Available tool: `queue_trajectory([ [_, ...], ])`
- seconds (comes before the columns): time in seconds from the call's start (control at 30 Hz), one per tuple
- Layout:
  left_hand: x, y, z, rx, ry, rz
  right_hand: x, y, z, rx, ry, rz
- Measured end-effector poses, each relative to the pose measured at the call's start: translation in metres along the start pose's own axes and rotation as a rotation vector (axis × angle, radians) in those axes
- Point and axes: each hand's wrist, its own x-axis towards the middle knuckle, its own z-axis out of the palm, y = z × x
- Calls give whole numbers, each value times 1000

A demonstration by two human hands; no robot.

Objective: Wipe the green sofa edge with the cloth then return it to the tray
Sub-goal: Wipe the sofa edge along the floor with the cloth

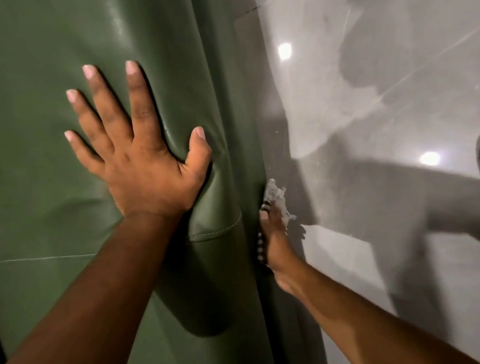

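Left hand (136, 151) is splayed flat on the green sofa (27, 86) as a brace; right hand (276, 246) is clamped on the cloth (274, 195), pressed along the sofa edge (247, 151).

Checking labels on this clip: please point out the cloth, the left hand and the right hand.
cloth (274, 194), head view, bunched pale tip.
left hand (144, 168), head view, back of hand.
right hand (276, 246), head view, hand's edge.

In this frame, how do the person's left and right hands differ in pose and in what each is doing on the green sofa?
The left hand lies flat, fingers spread, pressing into the green sofa cushion; the right hand is edge-on down the sofa's side, mostly hidden. The left hand is empty; the right hand holds a pale cloth against the edge. Both hands touch the sofa.
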Motion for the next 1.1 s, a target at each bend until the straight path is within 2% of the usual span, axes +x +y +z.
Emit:
queue_trajectory([
  [0.17,0,1,1,19,2,-7,3,-65,15,51,28,-271],
  [0.37,1,-1,2,14,10,-6,70,-134,9,-81,-2,-508],
  [0.43,1,0,3,15,6,-1,84,-133,4,-105,-26,-438],
  [0.53,3,0,2,49,9,-12,70,-105,2,-57,1,-182],
  [0.6,2,0,2,61,1,-14,38,-89,4,-50,13,-184],
  [0.73,2,0,3,57,-8,-21,-2,-75,17,-144,-43,-415],
  [0.87,4,1,-5,14,-35,-15,17,-93,19,-265,-18,-613],
  [1.0,43,-8,-19,0,-62,52,64,-148,20,-396,-41,-756],
  [1.1,120,-13,-12,32,-139,130,97,-203,24,-460,-12,-815],
])
